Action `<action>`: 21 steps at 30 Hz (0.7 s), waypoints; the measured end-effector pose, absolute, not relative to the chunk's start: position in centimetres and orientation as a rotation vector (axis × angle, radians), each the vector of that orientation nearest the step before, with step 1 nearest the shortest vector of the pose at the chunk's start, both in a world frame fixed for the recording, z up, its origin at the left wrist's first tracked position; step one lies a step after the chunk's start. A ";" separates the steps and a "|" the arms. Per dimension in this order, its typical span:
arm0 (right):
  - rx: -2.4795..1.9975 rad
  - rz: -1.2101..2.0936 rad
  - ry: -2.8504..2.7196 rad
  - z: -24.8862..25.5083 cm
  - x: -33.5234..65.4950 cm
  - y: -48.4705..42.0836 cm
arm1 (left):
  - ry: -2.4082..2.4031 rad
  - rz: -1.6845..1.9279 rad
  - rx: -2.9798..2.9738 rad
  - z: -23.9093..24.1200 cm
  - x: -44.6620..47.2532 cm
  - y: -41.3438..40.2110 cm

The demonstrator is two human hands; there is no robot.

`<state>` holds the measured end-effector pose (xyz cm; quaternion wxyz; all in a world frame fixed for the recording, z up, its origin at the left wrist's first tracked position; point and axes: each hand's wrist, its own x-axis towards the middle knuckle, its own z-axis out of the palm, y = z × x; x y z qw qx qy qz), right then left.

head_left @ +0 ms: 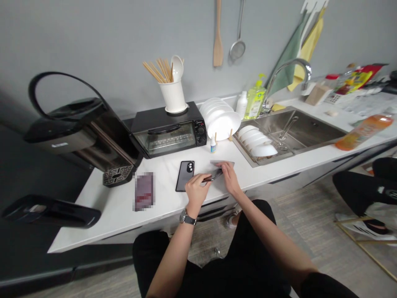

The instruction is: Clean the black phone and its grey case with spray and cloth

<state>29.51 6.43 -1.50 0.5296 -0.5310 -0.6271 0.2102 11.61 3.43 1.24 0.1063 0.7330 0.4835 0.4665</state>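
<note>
My left hand (pixel 197 189), with a watch on its wrist, is closed on the near-left end of a dark phone (pixel 212 177). The phone is tilted and seen almost edge-on. At its other end is my right hand (pixel 230 177), fingers bent over a thin grey cloth (pixel 221 163) that sticks out past the fingertips. How far the cloth wraps the phone is hidden. Flat on the counter, left of my left hand, lies a dark-rimmed phone case (pixel 185 177) with camera cutouts. A small white bottle (pixel 213 145) stands behind my hands.
A blurred-out flat item (pixel 144 191) lies at left on the white counter (pixel 118 213). Behind stand a black coffee machine (pixel 74 128), a toaster oven (pixel 169 134) and racked white plates (pixel 218 120). On the right are a sink (pixel 319 128) with bowls (pixel 256 140) and an orange bottle (pixel 364 132).
</note>
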 end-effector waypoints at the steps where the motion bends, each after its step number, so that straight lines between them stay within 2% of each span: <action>1: -1.269 0.525 -1.440 -1.7 29.2 6.3 | 1.400 1.387 2.137 1.7 12.0 3.2; 6: -1.265 0.680 -1.197 -2.4 28.8 6.0 | 1.332 1.429 2.045 3.6 14.0 2.4; 11: -1.172 1.013 -1.116 -2.6 28.3 5.8 | 1.255 1.497 1.989 4.4 15.5 2.4; 21: -1.023 1.417 -1.089 -0.2 29.4 5.2 | 1.352 1.530 1.822 0.8 15.1 3.1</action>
